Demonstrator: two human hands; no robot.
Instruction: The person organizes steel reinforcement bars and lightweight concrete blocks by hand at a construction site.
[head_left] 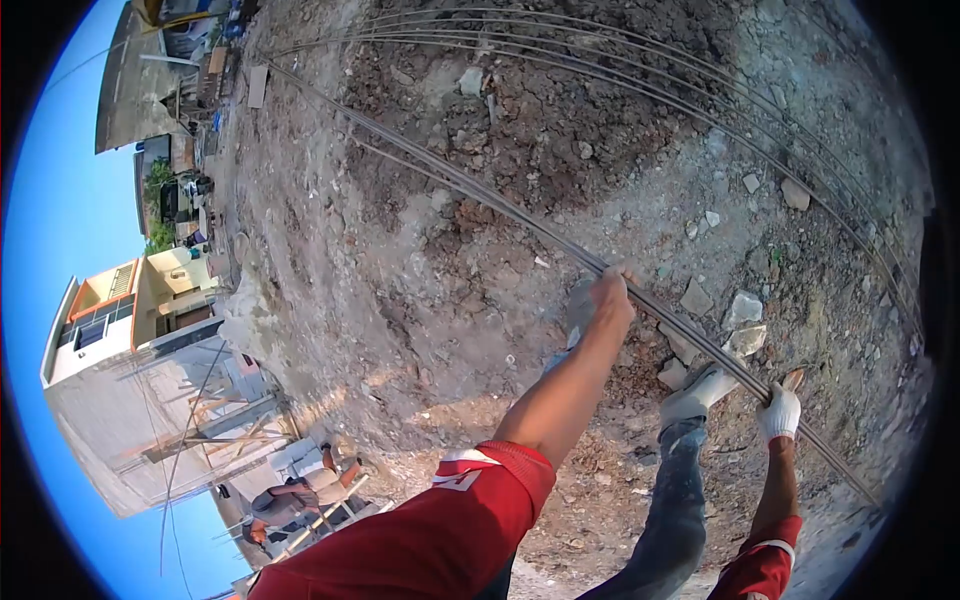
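Observation:
A bundle of long thin steel rebar rods (520,215) runs diagonally from the upper left to the lower right. Around its middle, my bare left hand (612,287) is closed, with the red-sleeved arm stretched out. My right hand (779,412), in a white glove, grips the same bundle nearer its lower right end. Between my arms, a leg in blue jeans (680,500) reaches down to a pale foot (700,392), partly behind the rods. The fingers' undersides are hidden.
The view is tilted sideways. More curved rods (640,75) lie across the dirt at the top and right. Broken stones (745,310) are scattered near the foot. Another person (285,505) is by wooden poles at lower left, near a house (100,320).

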